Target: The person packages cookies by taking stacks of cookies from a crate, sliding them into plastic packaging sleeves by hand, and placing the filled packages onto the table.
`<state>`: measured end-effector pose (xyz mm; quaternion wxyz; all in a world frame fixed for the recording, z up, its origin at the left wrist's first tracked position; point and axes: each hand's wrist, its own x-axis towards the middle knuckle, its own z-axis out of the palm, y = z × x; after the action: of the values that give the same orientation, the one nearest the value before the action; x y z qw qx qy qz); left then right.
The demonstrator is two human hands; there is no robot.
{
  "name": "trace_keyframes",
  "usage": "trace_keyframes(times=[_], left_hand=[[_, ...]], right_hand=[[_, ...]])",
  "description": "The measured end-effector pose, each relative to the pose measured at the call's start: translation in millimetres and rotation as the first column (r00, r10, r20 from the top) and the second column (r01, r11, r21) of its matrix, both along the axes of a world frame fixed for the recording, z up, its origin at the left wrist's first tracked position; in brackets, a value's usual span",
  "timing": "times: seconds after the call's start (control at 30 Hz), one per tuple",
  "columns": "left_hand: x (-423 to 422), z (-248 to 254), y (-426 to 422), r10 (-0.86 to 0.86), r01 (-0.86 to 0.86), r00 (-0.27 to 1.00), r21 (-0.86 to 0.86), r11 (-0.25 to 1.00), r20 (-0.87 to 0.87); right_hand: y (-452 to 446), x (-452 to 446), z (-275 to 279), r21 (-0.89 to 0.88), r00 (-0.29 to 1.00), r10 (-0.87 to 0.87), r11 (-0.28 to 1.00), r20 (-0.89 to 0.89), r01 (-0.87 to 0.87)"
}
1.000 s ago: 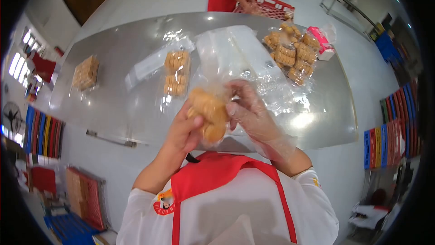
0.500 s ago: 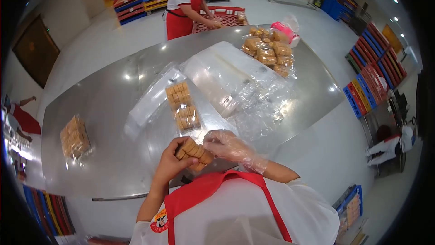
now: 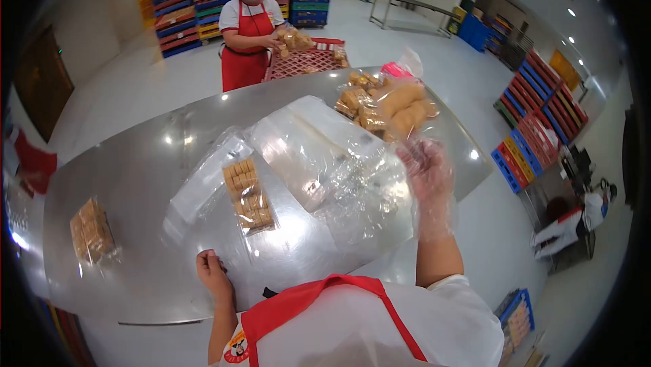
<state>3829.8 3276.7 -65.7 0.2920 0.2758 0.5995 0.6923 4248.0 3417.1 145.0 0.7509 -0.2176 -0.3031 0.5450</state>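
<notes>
My right hand (image 3: 428, 171), in a clear plastic glove, reaches far out over the right side of the table. Its fingers are closed on the near end of a clear bag of bread rolls (image 3: 407, 110), which is slightly blurred over a pile of similar packs (image 3: 359, 102). My bare left hand (image 3: 215, 275) rests near the table's front edge with its fingers curled and nothing visible in them. Ahead of it, a clear pack of small rolls in rows (image 3: 249, 194) lies on the metal table (image 3: 142, 231).
Clear plastic bags (image 3: 305, 143) lie stacked and loose mid-table. Another pack of rolls (image 3: 92, 231) sits at the left. Across the table a co-worker (image 3: 249, 38) holds a pack above a red crate (image 3: 305, 65). Stacked crates (image 3: 542, 102) stand at the right.
The rolls that both hands held by my chest have gone forward and right in my right hand. My left hand has let go and dropped to the table. The co-worker has lifted a pack.
</notes>
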Motion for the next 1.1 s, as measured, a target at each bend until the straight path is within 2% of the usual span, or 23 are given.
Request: trace_keyframes(times=[0.03, 0.07, 0.13, 0.17, 0.2, 0.23, 0.3, 0.33, 0.4, 0.43, 0.53, 0.6, 0.67, 0.7, 0.77, 0.8, 0.83, 0.87, 0.9, 0.93, 1.03, 1.1], left_hand=[[0.7, -3.0, 0.0, 0.046, -0.046, 0.999, 0.015, 0.999, 0.002], [4.6, -2.5, -1.3, 0.096, -0.096, 0.995, 0.03, 0.995, 0.002], [14.6, 0.4, -2.9, 0.14, -0.152, 0.972, -0.053, 0.987, -0.19], [18.3, 1.6, -3.7, 0.158, -0.191, 0.946, -0.095, 0.977, -0.282], [12.7, -12.9, -1.5, 0.195, -0.226, 0.931, -0.069, 0.972, -0.307], [7.4, -29.9, 0.2, 0.238, -0.267, 0.913, -0.044, 0.963, -0.332], [10.4, -26.4, 0.9, 0.303, -0.375, 0.823, -0.058, 0.925, -0.481], [11.8, -24.6, 1.4, 0.344, -0.42, 0.784, -0.035, 0.907, -0.516], [15.4, -18.9, 4.5, 0.41, -0.497, 0.727, -0.011, 0.868, -0.551], [17.2, -15.7, 5.3, 0.431, -0.522, 0.714, -0.009, 0.853, -0.551], [21.0, -10.2, 6.7, 0.431, -0.561, 0.691, -0.053, 0.826, -0.581], [25.1, -7.7, 7.5, 0.433, -0.566, 0.681, -0.049, 0.823, -0.591], [26.6, -6.0, 7.2, 0.43, -0.566, 0.669, -0.042, 0.823, -0.606], [26.4, -5.7, 7.2, 0.424, -0.563, 0.662, -0.037, 0.825, -0.618], [22.7, -7.9, 8.8, 0.411, -0.553, 0.659, -0.036, 0.832, -0.631], [21.4, -12.2, 8.4, 0.407, -0.551, 0.662, -0.04, 0.834, -0.629], [19.3, -16.8, 9.9, 0.407, -0.549, 0.664, -0.039, 0.835, -0.627], [19.5, -15.9, 11.3, 0.408, -0.541, 0.673, -0.035, 0.84, -0.617], [21.1, -13.2, 10.5, 0.409, -0.535, 0.683, -0.032, 0.844, -0.606], [22.8, -11.6, 9.3, 0.408, -0.529, 0.694, -0.036, 0.848, -0.594], [26.5, -4.3, 7.8, 0.388, -0.513, 0.698, -0.042, 0.857, -0.602], [25.2, -7.6, 7.0, 0.361, -0.487, 0.711, -0.052, 0.872, -0.603]], right_hand=[[11.9, 3.3, 15.2, -0.065, 0.998, -0.055, 0.996, 0.043, 0.058], [36.5, 14.0, 15.3, -0.101, 0.998, -0.022, 0.994, 0.052, 0.027], [96.0, 39.6, -6.8, -0.183, 0.996, 0.059, 0.982, 0.07, -0.045], [117.3, 45.2, -19.6, -0.026, 0.88, -0.081, 0.994, 0.468, 0.105], [135.9, 48.2, -34.8, 0.197, 0.61, -0.26, 0.965, 0.748, 0.17], [153.9, 50.2, -48.2, 0.438, 0.251, -0.457, 0.89, 0.853, 0.13], [193.0, 55.8, -68.3, 0.608, 0.252, -0.595, 0.793, 0.763, 0.031], [230.9, 69.0, -87.9, 0.546, 0.488, -0.476, 0.838, 0.731, -0.002], [233.0, 46.1, -77.6, 0.404, 0.487, -0.353, 0.915, 0.799, 0.0], [197.7, 33.1, -46.5, 0.353, 0.255, -0.362, 0.932, 0.897, 0.082], [225.9, 46.2, -95.6, 0.031, 0.046, -0.043, 0.972, 0.998, 0.233], [226.1, 52.3, -104.6, 0.002, 0.065, -0.014, 0.983, 0.998, 0.185], [236.7, 60.0, -122.6, 0.008, 0.195, -0.03, 0.994, 0.98, 0.113], [263.5, 72.4, -149.8, 0.034, 0.314, -0.055, 0.997, 0.948, 0.071], [280.9, 88.2, -177.1, 0.071, 0.415, -0.104, 0.993, 0.904, 0.092], [282.3, 93.8, -181.1, 0.081, 0.395, -0.134, 0.986, 0.909, 0.147], [284.7, 103.1, -181.7, -0.03, 0.58, 0.009, 0.999, 0.815, 0.026], [287.1, 112.4, -182.3, -0.128, 0.724, 0.156, 0.987, 0.672, -0.094], [289.2, 125.1, -183.6, -0.137, 0.834, 0.482, 0.876, 0.267, -0.462], [291.8, 138.2, -185.4, -0.099, 0.673, 0.717, 0.667, -0.181, -0.738], [192.4, 113.2, -87.0, -0.398, 0.906, 0.407, 0.817, -0.111, -0.416], [157.5, 103.5, -63.3, -0.344, 0.953, 0.291, 0.89, -0.08, -0.301]])
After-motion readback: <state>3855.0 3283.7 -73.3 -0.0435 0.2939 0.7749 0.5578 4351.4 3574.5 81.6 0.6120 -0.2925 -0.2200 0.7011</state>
